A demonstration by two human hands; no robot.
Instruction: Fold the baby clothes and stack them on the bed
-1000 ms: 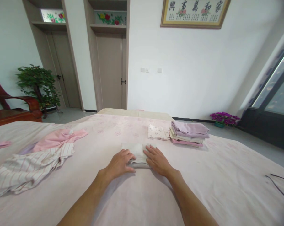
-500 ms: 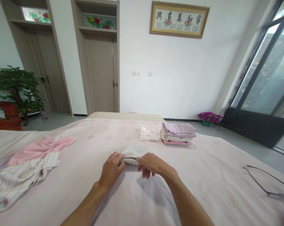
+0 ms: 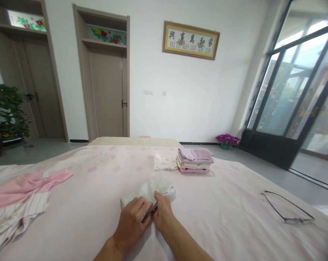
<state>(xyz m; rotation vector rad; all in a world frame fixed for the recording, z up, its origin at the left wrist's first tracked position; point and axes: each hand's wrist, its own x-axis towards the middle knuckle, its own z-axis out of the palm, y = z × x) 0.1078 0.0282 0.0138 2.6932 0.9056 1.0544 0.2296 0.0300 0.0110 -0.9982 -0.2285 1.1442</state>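
Observation:
A pale, whitish folded cloth garment [image 3: 149, 188] lies in front of me on the pink bedspread [image 3: 223, 224]; its exact kind I cannot make out. My left hand [image 3: 135, 217] is closed on its near edge, thumb below and fingers on top. Close beside it, my right hand [image 3: 162, 210] pinches the same edge with its thumb on top and the other fingers underneath. Between the hands a darker strip of the edge shows. The far part of the cloth rests on the bed beyond my fingers.
Folded clothes stand in a stack [image 3: 195, 159] farther back, with a small patterned cloth [image 3: 164, 162] touching its left side. Unfolded pink clothing [image 3: 30, 183] and a striped garment [image 3: 22, 214] lie at left. Eyeglasses [image 3: 289, 212] rest at right.
My right hand has moved in toward the left, and the cloth is now more bunched and turned between them. The view has shifted slightly right and up.

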